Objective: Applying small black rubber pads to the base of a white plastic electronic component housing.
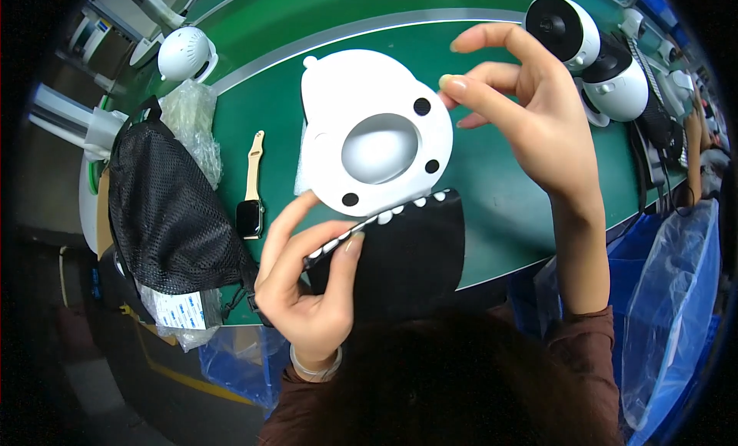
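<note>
My left hand (307,300) pinches the edge of a black sheet (415,254) between thumb and fingers. White rounded spots run along that edge. Just beyond it, on the green table, lies a white rounded device part (327,169) with an oval hollow and several black round pads (421,106). My left index fingertip is close to its lower rim. Off the part's upper right side, my right hand (530,108) is raised, thumb and middle finger brought together, index finger lifted apart. Whatever those fingertips may hold is too small to make out.
At left are a black mesh bag (165,208), clear plastic wrap (191,119) and a watch (250,215). A white round device (184,53) stands far left. White-and-black camera-like devices (565,31) stand at far right. A blue bin with plastic liner (669,308) is below the right edge.
</note>
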Tool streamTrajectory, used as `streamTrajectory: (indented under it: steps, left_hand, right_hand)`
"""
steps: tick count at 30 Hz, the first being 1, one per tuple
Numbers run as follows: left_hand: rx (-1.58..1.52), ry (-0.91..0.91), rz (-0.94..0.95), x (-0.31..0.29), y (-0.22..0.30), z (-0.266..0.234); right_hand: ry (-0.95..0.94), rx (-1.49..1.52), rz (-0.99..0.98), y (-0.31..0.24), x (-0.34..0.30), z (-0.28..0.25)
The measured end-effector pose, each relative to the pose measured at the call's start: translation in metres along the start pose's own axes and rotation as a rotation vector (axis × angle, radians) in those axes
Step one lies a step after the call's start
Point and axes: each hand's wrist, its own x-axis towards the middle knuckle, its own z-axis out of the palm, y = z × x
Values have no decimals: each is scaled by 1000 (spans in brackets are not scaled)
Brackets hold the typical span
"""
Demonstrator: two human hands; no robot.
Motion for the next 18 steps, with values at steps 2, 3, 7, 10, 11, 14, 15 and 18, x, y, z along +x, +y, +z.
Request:
streamTrajectory:
  steps: [2, 3, 7, 10, 11, 14, 15, 18]
  left_hand:
    - [-116, 25, -96, -3, 2, -5]
    - [-181, 38, -119, -5, 5, -12]
    - [-410, 85, -153, -17, 6, -28]
    - [-537, -4, -154, -11, 9, -20]
    - [-676, -112, -356, -5, 22, -20]
    - [-497, -273, -253, 0, 13, -14]
    - [-404, -252, -224, -2, 13, -14]
    - [-290, -225, -160, -4, 17, -13]
  right_hand:
    - [62, 46, -166, 3, -6, -1]
    - [174, -124, -337, -2, -14, -1]
    - [-161, -135, -316, -20, -57, 10]
    - [-208, -100, -392, -10, -62, 11]
    - [-230, -90, -442, -8, -62, 9]
    - [-136, -207, -488, -6, -67, 13]
    - [-113, -288, -503, -6, -68, 13]
    - [-7, -389, -564, -7, -71, 16]
